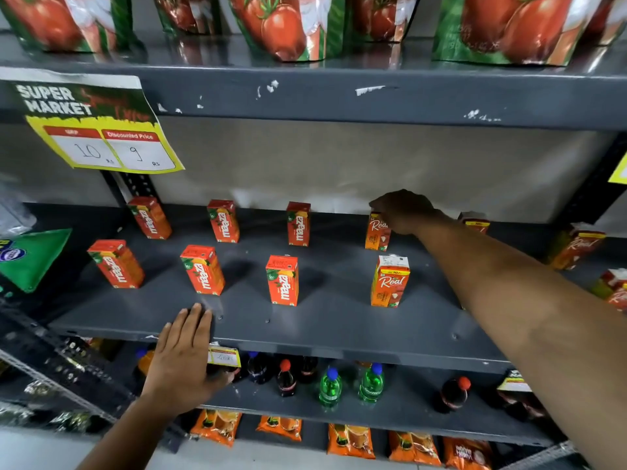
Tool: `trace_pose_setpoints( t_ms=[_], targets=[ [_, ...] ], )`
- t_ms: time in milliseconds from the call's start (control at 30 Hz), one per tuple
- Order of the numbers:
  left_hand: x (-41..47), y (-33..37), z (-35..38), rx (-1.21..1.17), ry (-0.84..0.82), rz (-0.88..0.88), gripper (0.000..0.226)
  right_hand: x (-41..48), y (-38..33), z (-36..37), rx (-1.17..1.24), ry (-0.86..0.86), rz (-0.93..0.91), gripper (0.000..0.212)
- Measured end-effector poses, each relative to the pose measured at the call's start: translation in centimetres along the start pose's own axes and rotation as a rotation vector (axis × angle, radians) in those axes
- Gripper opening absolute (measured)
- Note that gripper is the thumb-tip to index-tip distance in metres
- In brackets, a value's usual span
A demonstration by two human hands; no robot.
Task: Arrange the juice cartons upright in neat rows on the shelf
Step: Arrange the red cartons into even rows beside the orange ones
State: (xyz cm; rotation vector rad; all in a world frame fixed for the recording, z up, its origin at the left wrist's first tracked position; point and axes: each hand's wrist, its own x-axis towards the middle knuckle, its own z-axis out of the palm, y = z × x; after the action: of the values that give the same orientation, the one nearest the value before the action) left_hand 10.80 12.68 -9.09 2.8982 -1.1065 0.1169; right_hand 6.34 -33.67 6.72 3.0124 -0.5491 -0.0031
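Observation:
Small red Maaza cartons stand upright in two rows on the grey shelf (339, 320): a back row (224, 221) and a front row (283, 280). An orange Real carton (390, 281) stands at the front right. Behind it another Real carton (376, 234) stands upright, and my right hand (403, 212) grips its top. My left hand (185, 357) rests flat on the shelf's front edge, fingers apart, holding nothing. More Real cartons (576, 249) stand at the far right, one (475, 223) partly hidden behind my forearm.
Tomato pouches (288, 25) line the shelf above. A price sign (98, 130) hangs at upper left. Soft-drink bottles (330, 388) fill the shelf below, with orange packets (349, 439) under them. A green pack (30, 256) lies at left.

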Motion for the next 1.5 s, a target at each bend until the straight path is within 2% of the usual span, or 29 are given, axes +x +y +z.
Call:
trace_pose_setpoints(
  t_ms=[200,467,733,867,933,1000,1067,1100,1167,1233,1300,1500],
  targets=[
    [-0.1,-0.2,-0.2,-0.004,-0.002,0.024,0.115,-0.2,0.2,0.4,0.014,-0.045,0.022,0.053],
    [-0.1,-0.9,-0.3,-0.003,0.003,0.062,0.117,-0.2,0.3,-0.1,0.141,-0.035,0.003,0.041],
    [0.0,-0.8,-0.1,0.008,0.016,0.065,0.118,-0.4,0.1,-0.3,0.109,-0.058,0.006,0.041],
    [0.0,-1.1,0.0,0.015,0.035,0.088,0.116,-1.0,-1.6,-1.2,0.117,-0.087,0.035,0.056],
    [-0.1,-1.5,0.1,0.013,0.053,0.112,0.115,-1.8,-4.3,-2.4,0.207,0.009,-0.03,0.051],
    [-0.3,-2.0,0.2,0.008,0.07,0.107,0.112,-3.0,-7.8,-3.6,0.307,0.137,-0.195,0.039],
    [-0.8,-2.3,0.2,-0.008,0.082,0.047,0.109,-4.8,-11.3,-4.3,0.44,0.118,-0.322,0.038],
    [-1.1,-2.3,0.3,-0.023,0.085,0.014,0.108,-5.8,-12.9,-4.0,0.529,0.059,-0.328,0.046],
    [-1.4,-2.4,0.4,-0.038,0.08,-0.015,0.108,-7.6,-15.6,-2.1,0.754,-0.027,-0.209,0.073],
    [-1.5,-2.2,0.5,-0.043,0.075,-0.029,0.11,-9.6,-18.2,1.5,1.007,0.001,-0.028,0.097],
    [-1.4,-2.0,0.5,-0.051,0.078,-0.043,0.112,-11.2,-20.3,5.1,1.115,0.054,0.114,0.106],
    [-1.6,-2.6,0.5,-0.03,0.071,-0.032,0.108,-11.7,-22.3,8.2,1.012,0.162,0.245,0.075]
  ],
)
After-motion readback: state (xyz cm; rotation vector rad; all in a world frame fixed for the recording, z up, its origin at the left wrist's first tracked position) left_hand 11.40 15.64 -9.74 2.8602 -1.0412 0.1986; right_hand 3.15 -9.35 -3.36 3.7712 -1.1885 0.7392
